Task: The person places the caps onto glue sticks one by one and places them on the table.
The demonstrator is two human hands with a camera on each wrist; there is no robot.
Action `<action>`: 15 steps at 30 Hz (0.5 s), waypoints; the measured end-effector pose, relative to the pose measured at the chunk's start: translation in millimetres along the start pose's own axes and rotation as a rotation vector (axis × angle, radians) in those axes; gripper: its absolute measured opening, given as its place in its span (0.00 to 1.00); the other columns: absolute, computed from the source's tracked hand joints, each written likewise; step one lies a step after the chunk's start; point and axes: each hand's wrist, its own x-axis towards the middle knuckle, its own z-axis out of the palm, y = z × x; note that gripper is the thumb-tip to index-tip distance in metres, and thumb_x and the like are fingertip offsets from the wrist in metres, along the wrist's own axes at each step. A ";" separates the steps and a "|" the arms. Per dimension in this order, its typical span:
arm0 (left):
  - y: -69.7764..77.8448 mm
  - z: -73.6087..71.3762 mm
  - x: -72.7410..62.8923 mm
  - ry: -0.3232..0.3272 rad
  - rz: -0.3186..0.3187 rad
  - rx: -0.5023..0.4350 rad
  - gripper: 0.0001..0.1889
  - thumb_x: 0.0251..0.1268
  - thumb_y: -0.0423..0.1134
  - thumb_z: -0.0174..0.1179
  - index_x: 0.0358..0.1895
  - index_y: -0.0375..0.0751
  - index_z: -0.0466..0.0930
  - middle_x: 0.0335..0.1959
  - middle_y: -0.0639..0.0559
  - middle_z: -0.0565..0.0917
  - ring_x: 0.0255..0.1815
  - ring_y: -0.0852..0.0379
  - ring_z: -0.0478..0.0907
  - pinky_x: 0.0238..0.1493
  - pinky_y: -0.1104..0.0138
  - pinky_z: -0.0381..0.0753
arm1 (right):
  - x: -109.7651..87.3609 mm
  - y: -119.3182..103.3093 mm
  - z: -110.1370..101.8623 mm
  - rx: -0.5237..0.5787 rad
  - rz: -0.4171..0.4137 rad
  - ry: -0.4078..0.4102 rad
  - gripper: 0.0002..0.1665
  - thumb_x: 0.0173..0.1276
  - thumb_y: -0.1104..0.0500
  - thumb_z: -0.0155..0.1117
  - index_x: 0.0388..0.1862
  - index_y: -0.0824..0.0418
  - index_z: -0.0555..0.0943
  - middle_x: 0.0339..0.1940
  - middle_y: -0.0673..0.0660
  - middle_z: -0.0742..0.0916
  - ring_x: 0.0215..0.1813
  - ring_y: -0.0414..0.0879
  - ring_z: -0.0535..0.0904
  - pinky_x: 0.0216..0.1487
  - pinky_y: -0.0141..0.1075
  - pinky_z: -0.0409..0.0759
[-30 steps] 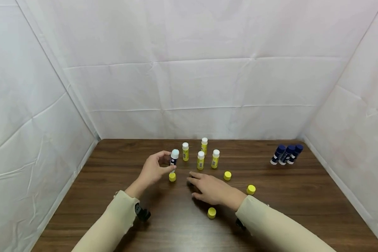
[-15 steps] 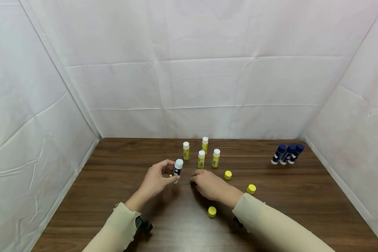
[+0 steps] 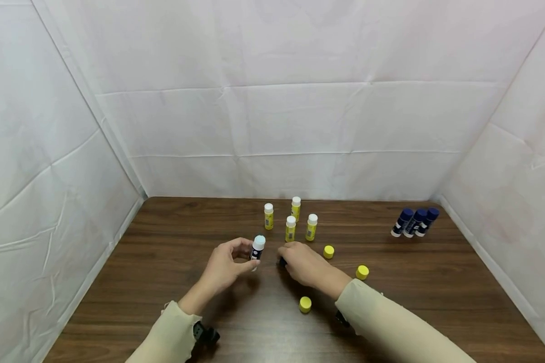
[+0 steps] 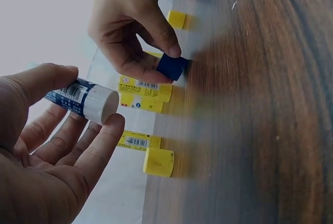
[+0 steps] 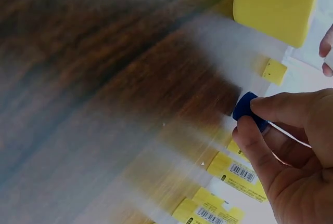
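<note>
My left hand (image 3: 227, 264) grips a blue and white glue stick (image 3: 257, 247), uncapped, its pale top pointing up, a little above the table. In the left wrist view the white base of this glue stick (image 4: 100, 103) shows between thumb and fingers. To its right, my right hand (image 3: 306, 263) pinches a blue cap (image 5: 247, 108) between thumb and fingertip, low at the tabletop. Whether the cap touches the wood I cannot tell. Just beyond the right hand stand several yellow glue sticks (image 3: 290, 231) with white tops.
Yellow caps lie loose on the brown table (image 3: 172, 227): one cap (image 3: 329, 252) behind the right forearm, another cap (image 3: 362, 272) beside it, a third cap (image 3: 305, 304) in front. Three blue-capped glue sticks (image 3: 415, 223) stand at the far right. White cloth walls (image 3: 295, 176) enclose the table.
My left hand has carried the blue glue stick slightly right and nearer to me, covering the yellow cap behind it. My right hand's fingers have closed on the blue cap.
</note>
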 end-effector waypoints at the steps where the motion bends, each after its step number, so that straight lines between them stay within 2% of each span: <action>1: 0.2 0.2 -0.8 -0.001 0.005 -0.004 0.16 0.58 0.32 0.75 0.49 0.44 0.85 0.40 0.55 0.88 0.42 0.57 0.85 0.53 0.47 0.81 | -0.2 0.0 -0.2 0.003 0.001 0.003 0.11 0.65 0.70 0.68 0.46 0.63 0.84 0.42 0.54 0.87 0.47 0.48 0.85 0.49 0.40 0.85; 7: 0.0 -0.7 -6.8 -0.008 0.020 -0.032 0.16 0.58 0.32 0.74 0.51 0.41 0.85 0.42 0.51 0.89 0.44 0.54 0.85 0.52 0.51 0.83 | -1.0 0.3 0.8 0.000 0.013 0.010 0.11 0.65 0.72 0.67 0.46 0.63 0.85 0.42 0.55 0.87 0.48 0.49 0.84 0.48 0.39 0.85; 11: -0.9 -1.8 -10.4 -0.014 0.009 -0.046 0.17 0.60 0.33 0.74 0.52 0.40 0.85 0.43 0.49 0.88 0.44 0.54 0.84 0.51 0.56 0.84 | -1.8 0.3 1.4 -0.006 0.028 0.011 0.11 0.65 0.71 0.67 0.46 0.62 0.86 0.42 0.55 0.86 0.48 0.49 0.84 0.46 0.39 0.85; 15: -2.9 -1.7 -13.3 -0.011 -0.010 -0.038 0.17 0.59 0.33 0.74 0.53 0.42 0.85 0.43 0.50 0.88 0.45 0.55 0.84 0.53 0.54 0.83 | -3.1 -0.2 1.1 -0.012 0.028 0.016 0.11 0.65 0.70 0.68 0.45 0.62 0.86 0.42 0.55 0.85 0.48 0.49 0.83 0.47 0.39 0.85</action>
